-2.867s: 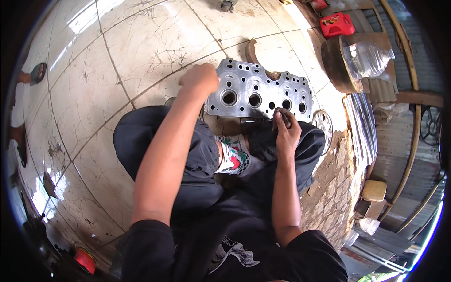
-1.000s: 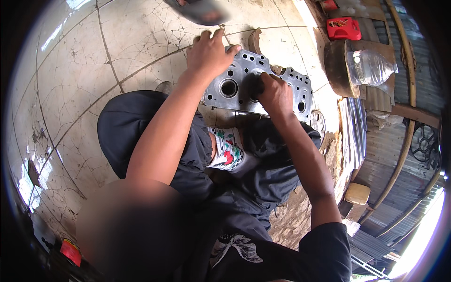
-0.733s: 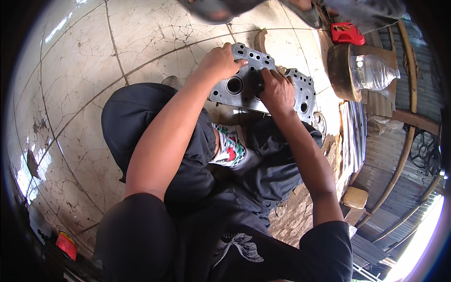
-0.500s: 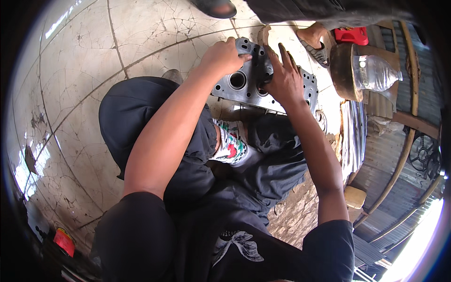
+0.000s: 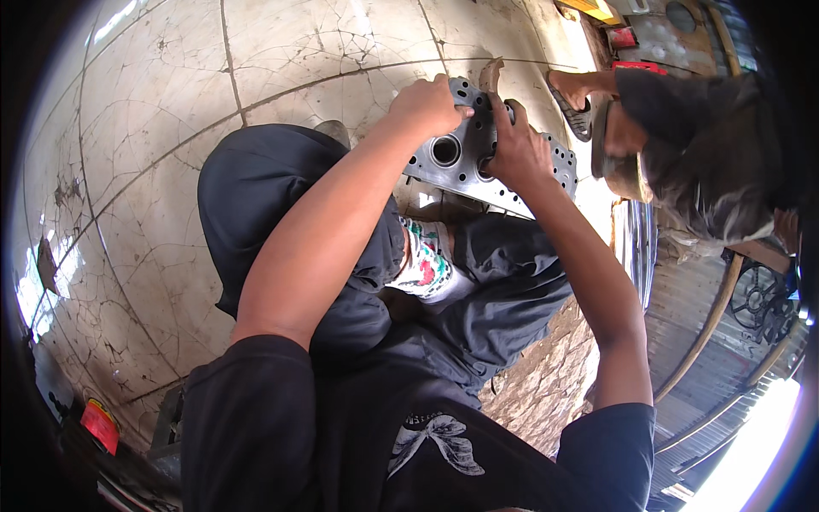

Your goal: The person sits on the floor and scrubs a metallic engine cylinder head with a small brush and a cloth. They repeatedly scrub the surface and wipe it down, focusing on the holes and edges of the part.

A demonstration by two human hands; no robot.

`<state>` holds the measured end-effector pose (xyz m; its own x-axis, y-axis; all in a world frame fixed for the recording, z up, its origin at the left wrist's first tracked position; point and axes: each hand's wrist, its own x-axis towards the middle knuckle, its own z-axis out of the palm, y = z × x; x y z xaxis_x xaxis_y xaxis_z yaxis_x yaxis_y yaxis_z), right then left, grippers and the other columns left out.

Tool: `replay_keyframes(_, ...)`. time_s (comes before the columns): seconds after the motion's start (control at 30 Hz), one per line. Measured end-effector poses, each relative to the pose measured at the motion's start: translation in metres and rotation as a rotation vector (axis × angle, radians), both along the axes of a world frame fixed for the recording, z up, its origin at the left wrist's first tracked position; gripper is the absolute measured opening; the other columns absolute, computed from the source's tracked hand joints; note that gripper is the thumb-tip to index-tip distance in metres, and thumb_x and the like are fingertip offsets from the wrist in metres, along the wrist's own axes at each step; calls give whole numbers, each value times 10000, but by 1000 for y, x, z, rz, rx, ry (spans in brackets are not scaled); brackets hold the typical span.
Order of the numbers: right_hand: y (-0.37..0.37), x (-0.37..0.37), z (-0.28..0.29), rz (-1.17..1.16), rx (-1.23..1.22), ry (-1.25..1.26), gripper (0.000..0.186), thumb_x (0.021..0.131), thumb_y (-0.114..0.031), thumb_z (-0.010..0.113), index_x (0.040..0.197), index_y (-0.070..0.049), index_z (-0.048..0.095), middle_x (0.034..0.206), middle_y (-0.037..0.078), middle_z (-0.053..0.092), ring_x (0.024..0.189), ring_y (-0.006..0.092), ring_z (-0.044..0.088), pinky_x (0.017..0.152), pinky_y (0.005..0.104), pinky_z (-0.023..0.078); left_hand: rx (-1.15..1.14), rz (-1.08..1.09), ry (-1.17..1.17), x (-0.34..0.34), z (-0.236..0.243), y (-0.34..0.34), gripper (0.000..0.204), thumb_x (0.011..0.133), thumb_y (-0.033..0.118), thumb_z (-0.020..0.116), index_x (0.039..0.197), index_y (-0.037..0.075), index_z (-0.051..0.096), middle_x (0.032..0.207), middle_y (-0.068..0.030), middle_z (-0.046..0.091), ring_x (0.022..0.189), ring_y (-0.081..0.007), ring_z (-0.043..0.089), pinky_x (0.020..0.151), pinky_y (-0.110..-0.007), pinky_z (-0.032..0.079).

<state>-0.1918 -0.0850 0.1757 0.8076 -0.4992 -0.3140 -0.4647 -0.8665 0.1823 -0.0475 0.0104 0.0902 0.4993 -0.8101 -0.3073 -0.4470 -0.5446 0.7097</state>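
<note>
So my left hand [image 5: 431,104] is clamped over the upper left end of the grey metal cylinder head [image 5: 478,154], fingers curled down over its far edge, knuckles up. My right hand [image 5: 516,149] is sitting right on the middle of the same casting, fingers wrapped over the top edge and the thumb side down by one of the big round bores, so both hands are gripping the block, nothing loose in either one as far as I can see.

The head itself is in the upper middle of the frame, lying flat across my knees and tilted a bit, running from upper left down to the right. You can see one round bore clearly between my two hands, plus a bunch of small bolt holes at the right end.

Below that, center frame, it's my dark trousers [image 5: 290,222] and a colourful patterned patch of cloth [image 5: 426,264] just under the casting. The cracked pale tile floor [image 5: 162,111] fills the whole left and top of the picture.

Upper right, another person [image 5: 699,145] in dark clothes is crouched just beside the right end of the block, with a sandalled foot [image 5: 573,101] near it. There's a small red thing [image 5: 101,424] down at the lower left edge, can't tell what it is.
</note>
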Motion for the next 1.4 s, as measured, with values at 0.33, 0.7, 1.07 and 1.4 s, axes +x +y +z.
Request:
replay_keyframes(0.33,-4,-6,-6,5,-11,-62,1161,620,-218,949,1602,-180,331,1486,215,477,1127,486,665,939,550,578,14,5,41,2,5,1,794,955,601,673,1420,-19,502,1277,-238,681,1209,-395,676,983,-482,569)
replay_keyframes(0.7,-9,-2,3,105,-33,-19,1122,634,-298,959,1577,-166,365,1455,235,492,1012,454,713,847,521,604,12,9,46,2,4,-3,762,956,591,679,1394,-11,519,1299,-242,664,1210,-399,671,1000,-488,558)
replay_keyframes(1.07,-7,-2,4,85,-14,-8,1182,591,-282,968,1580,-141,337,1461,170,516,1107,408,693,942,528,583,-38,33,89,0,6,4,767,952,547,704,1386,-59,525,1247,-289,688,1211,-417,662,1012,-480,541)
replay_keyframes(1.4,-10,-4,-3,66,-67,4,1164,651,-246,936,1606,-209,272,1519,189,446,1073,407,722,915,499,614,28,37,144,-2,11,-1,755,974,570,666,1438,-6,514,1329,-213,672,1246,-378,656,1017,-511,550)
